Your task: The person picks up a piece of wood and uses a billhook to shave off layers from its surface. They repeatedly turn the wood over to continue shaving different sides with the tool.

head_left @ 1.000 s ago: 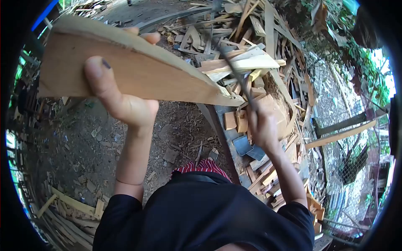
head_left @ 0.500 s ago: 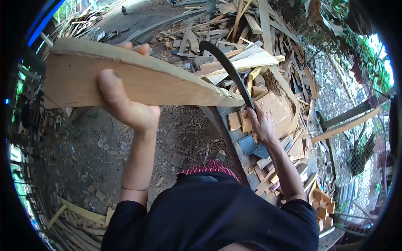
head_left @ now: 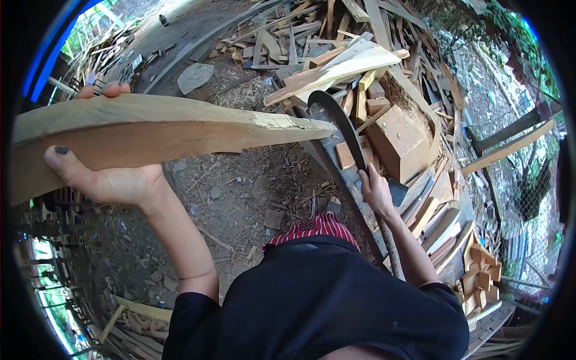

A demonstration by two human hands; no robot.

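Observation:
A long wooden board (head_left: 174,129) reaches across the left half of the view, its narrow end pointing right. My left hand (head_left: 114,180) is closed around it, thumb on the near face and fingertips over the far edge. Pale, freshly cut wood shows along the upper edge near the tip. In my right hand (head_left: 378,191) is a machete (head_left: 343,123) with a dark, curved blade and a long handle running back under my forearm. The blade stands upright just right of the board's narrow end, its tip hooking left.
A bench (head_left: 339,171) on the right carries a large wooden block (head_left: 393,144) and several offcuts. Behind it lies a heap of scrap boards (head_left: 336,72). A flat-topped stump or stone (head_left: 198,80) stands on the littered ground. A wire fence (head_left: 534,186) runs along the far right.
The board has shifted left and its far end now leaves the view's edge. The machete has come lower and swung more upright beside the board's tip. My view has turned slightly.

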